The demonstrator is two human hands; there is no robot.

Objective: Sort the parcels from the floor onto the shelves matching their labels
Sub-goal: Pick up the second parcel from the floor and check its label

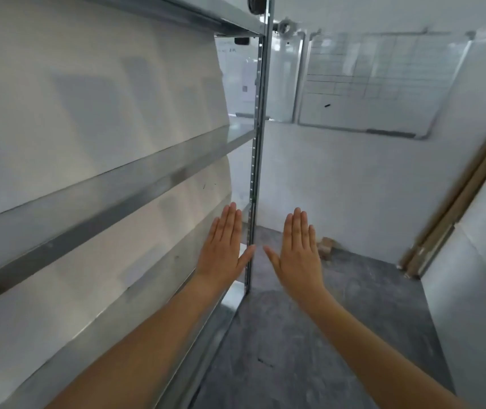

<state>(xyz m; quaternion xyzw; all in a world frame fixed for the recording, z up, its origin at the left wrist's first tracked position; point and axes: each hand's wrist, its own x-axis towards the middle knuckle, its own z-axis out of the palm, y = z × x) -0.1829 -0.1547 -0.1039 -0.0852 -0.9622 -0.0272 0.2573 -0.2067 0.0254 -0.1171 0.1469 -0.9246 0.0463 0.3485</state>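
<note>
The shelving unit [135, 184] is bare grey metal with a dull sheen, and its perforated upright post [258, 149] is brighter and smoother. The wall [339, 178] behind is matt white. The floor [309, 335] is rough, mottled grey concrete. The whiteboard [377, 84] has a glossy white face in a metal frame. Brown cardboard tubes [454, 208] lean matt against the right-hand wall.

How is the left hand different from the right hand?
The left hand shows in front of the metal shelf; the right hand shows over the grey floor. The left hand's thumb points right, the right hand's thumb points left, so the thumbs nearly meet. Both are flat, fingers straight and together, and hold nothing.
</note>
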